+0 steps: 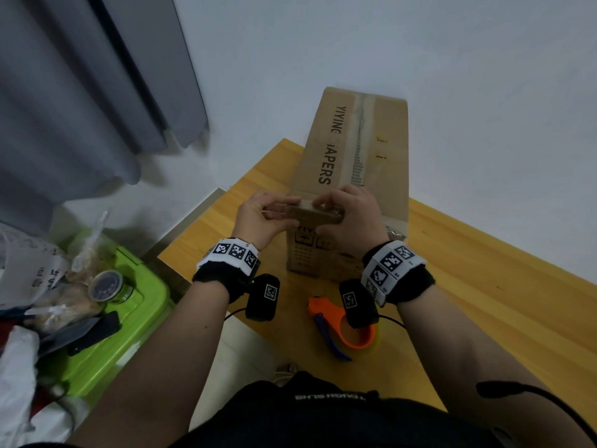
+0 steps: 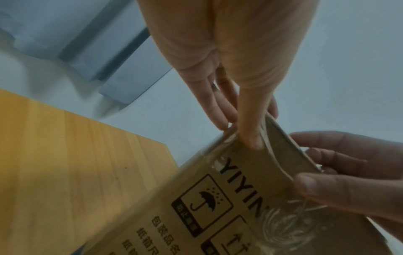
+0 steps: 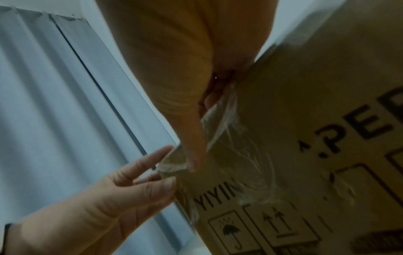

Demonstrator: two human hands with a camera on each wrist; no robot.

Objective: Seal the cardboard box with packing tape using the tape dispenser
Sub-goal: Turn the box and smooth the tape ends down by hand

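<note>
A tall brown cardboard box [image 1: 352,150] printed "YIYING DIAPERS" stands on the wooden table [image 1: 484,286], with old clear tape [image 1: 363,140] along its top seam. At its near top edge a short flap [image 1: 313,215] sticks out. My left hand [image 1: 284,206] pinches the flap's left end, thumb [image 2: 250,138] on the printed face. My right hand [image 1: 326,205] grips the flap's right part, its thumb [image 3: 194,155] on a taped corner. The orange tape dispenser [image 1: 329,315] with a blue handle lies on the table below my wrists, partly hidden by the right wrist camera.
A green bin lid [image 1: 142,302] left of the table carries a jar [image 1: 106,286], plastic bags and a dark object. Grey curtains [image 1: 80,92] hang at the far left, and a white wall stands behind the box. Bare tabletop shows to the right of the box.
</note>
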